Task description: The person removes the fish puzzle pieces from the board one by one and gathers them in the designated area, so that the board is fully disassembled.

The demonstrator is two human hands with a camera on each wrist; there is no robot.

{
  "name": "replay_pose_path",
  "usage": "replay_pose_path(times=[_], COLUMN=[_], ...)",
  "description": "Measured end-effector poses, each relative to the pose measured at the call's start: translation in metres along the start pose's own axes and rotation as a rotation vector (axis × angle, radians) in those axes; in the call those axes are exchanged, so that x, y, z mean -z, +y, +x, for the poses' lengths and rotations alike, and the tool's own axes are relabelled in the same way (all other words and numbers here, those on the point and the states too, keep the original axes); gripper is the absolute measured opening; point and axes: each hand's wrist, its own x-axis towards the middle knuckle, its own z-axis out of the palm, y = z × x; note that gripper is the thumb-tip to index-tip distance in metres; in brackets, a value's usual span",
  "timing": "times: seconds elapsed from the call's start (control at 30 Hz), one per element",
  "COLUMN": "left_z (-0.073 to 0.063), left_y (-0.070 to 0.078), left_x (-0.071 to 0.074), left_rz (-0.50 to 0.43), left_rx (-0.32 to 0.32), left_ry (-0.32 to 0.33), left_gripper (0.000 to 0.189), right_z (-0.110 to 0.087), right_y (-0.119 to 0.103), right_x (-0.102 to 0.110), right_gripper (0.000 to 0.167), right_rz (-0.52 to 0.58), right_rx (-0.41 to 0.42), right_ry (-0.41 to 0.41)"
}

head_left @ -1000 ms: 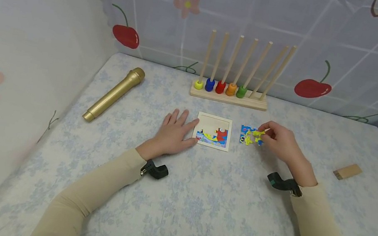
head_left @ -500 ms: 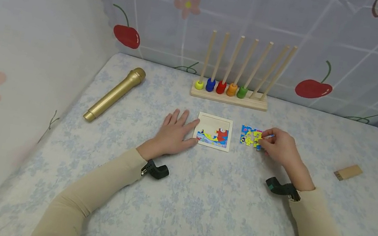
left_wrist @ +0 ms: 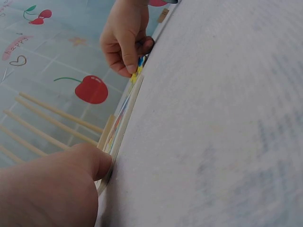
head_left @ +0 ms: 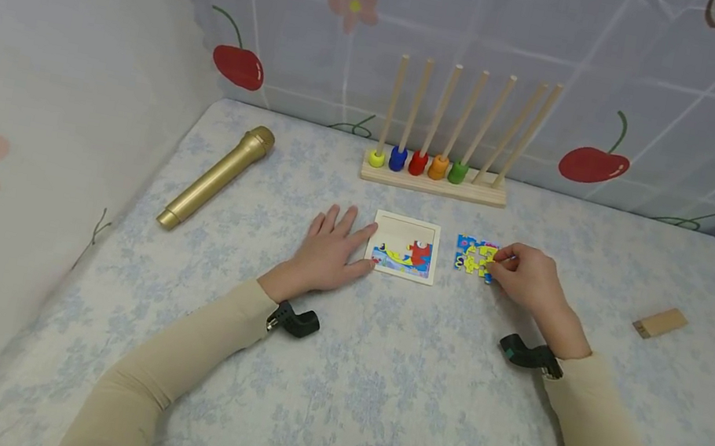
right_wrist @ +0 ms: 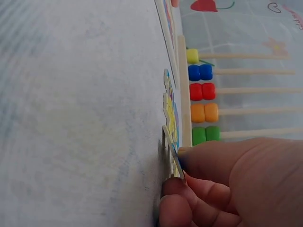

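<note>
My right hand [head_left: 530, 279] pinches a jigsaw piece [right_wrist: 175, 160] between thumb and fingers. In the right wrist view the piece tilts at the near end of a joined group of puzzle pieces [head_left: 465, 253], blue and yellow, lying on the table. To the left of that group lies a square wooden puzzle tray [head_left: 407, 219]. Its lower part holds pieces of a red, yellow and blue picture [head_left: 402, 264]; bare board shows above. My left hand [head_left: 325, 257] lies flat beside the tray, fingers spread, thumb and index at its left edge.
Behind the tray stands a wooden bead rack [head_left: 434, 185] with tall pegs and coloured beads. A gold microphone [head_left: 214, 180] lies to the left. Off to the right is a small tan block [head_left: 660, 323]. A patterned curtain [head_left: 301, 54] rises along the table's back edge.
The right hand has shifted slightly down, its piece lowered toward the right side of the joined group. The left hand and the tray have stayed in place.
</note>
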Motion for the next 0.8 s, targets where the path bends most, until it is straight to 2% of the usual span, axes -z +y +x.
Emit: replay_pose_path(times=[0.23, 0.53, 0.8], left_z=[-0.0009, -0.0009, -0.0012], left_y=[0.0026, 0.0039, 0.0034], left_x=[0.0034, 0.0046, 0.0037], left_rz=[-0.009, 0.0, 0.0], left_rx=[0.005, 0.009, 0.013], left_ry=[-0.008, -0.013, -0.019], left_gripper=[0.07, 0.069, 0.07], right_z=[-0.0003, 0.0009, 0.0013], right_y=[0.0004, 0.0011, 0.0017], right_x=[-0.0028, -0.0058, -0.0066], right_gripper=[0.026, 0.027, 0.025], right_rz=[-0.047, -0.075, -0.076], right_rx=[0.035, 0.02, 0.042], right_ry=[0.035, 0.018, 0.016])
